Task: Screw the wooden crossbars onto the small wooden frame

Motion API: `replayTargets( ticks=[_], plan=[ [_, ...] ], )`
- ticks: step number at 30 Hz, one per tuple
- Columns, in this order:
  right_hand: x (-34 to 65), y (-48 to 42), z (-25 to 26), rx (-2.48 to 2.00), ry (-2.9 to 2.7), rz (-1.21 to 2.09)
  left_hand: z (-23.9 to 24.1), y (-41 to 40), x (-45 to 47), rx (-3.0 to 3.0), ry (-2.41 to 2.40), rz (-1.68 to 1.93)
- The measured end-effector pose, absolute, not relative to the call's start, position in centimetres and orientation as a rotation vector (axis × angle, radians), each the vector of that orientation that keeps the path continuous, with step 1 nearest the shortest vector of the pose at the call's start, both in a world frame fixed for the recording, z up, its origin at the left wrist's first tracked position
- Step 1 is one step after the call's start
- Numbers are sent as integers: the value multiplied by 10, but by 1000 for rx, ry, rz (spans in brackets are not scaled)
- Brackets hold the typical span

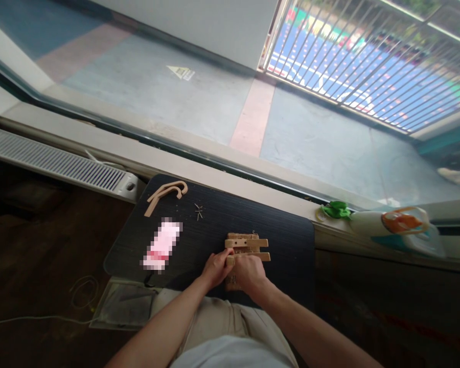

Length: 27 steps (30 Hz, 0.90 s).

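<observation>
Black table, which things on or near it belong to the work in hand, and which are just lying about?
Probably the job's:
wooden strips, by left hand and right hand
brown block beneath the strips
curved wooden pieces
small metal pins

Probably just lying about:
pixelated pink item
green item
white container

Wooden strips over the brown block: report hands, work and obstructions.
Left hand at left ends of wooden strips; right hand over the nearer one, grips unclear. Strips side by side over brown block. Small metal pieces off left, clear of hands.
</observation>
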State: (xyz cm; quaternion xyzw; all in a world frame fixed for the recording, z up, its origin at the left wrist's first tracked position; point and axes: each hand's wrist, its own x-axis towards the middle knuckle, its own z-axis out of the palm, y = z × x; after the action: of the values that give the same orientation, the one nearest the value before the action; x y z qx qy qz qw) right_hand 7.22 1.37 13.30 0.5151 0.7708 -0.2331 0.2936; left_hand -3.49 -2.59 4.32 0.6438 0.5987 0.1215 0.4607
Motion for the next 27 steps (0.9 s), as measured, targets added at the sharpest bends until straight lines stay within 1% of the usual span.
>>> replayTargets(
  ticks=[3,6,9,15,21,24,27],
  plan=[
    [81,15,128,1692,1854,-708,41,-26,-35,1612,1482,298],
    [87,18,126,1811,1742,-780,40,-26,-35,1622,1487,290],
    [86,20,134,1736,1844,-726,39,-26,-34,1618,1490,298],
    [78,21,158,1422,2060,-620,37,-28,-33,1600,1476,344],
    [75,16,147,1080,2230,-491,39,-28,-33,1593,1483,300],
    [75,14,142,1105,2242,-504,41,-26,-33,1575,1488,281],
    [78,16,140,1327,2133,-580,41,-26,-32,1575,1492,287]
  ],
)
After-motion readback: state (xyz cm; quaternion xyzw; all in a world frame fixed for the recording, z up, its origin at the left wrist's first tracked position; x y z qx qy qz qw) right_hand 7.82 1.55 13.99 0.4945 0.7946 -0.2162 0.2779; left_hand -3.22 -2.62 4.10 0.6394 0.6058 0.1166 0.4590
